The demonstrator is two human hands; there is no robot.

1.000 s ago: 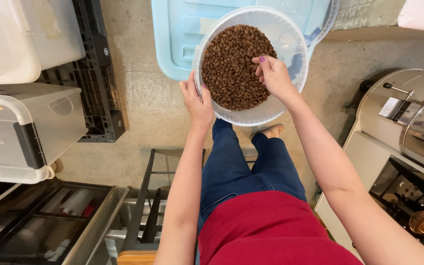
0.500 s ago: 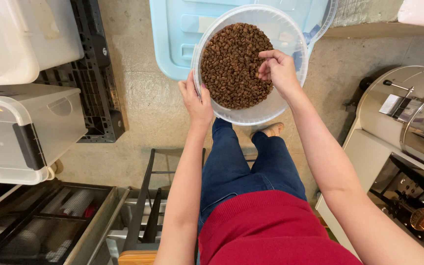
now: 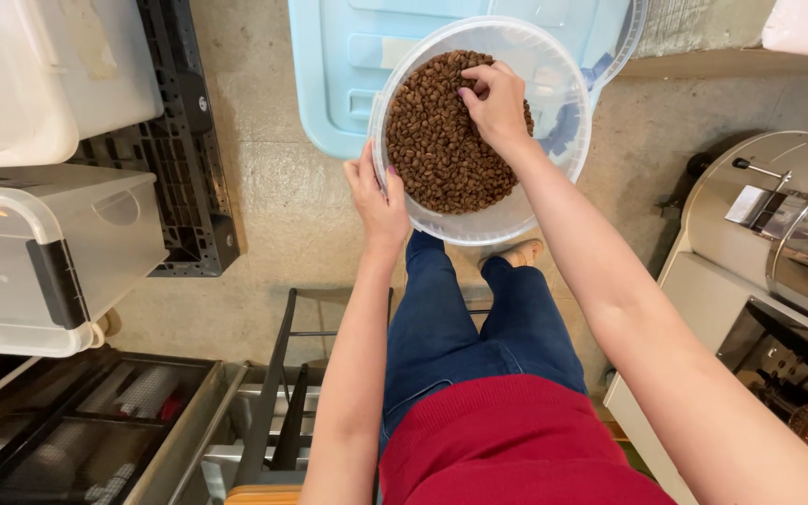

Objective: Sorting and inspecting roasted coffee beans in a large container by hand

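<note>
A concrete floor (image 3: 282, 187) fills the view, with a pale blue lid (image 3: 348, 65) at 12 o'clock, white bins (image 3: 39, 243) at 9 and a steel machine (image 3: 778, 224) at 3. The left hand (image 3: 378, 201) grasps the rim of a clear bowl (image 3: 554, 84) at its 8 o'clock edge, thumb inside. The bowl, held above the floor, contains brown beans (image 3: 437, 150). The right hand (image 3: 496, 105) rests on the beans, fingers curled into the pile; whether its grip holds any cannot be told.
</note>
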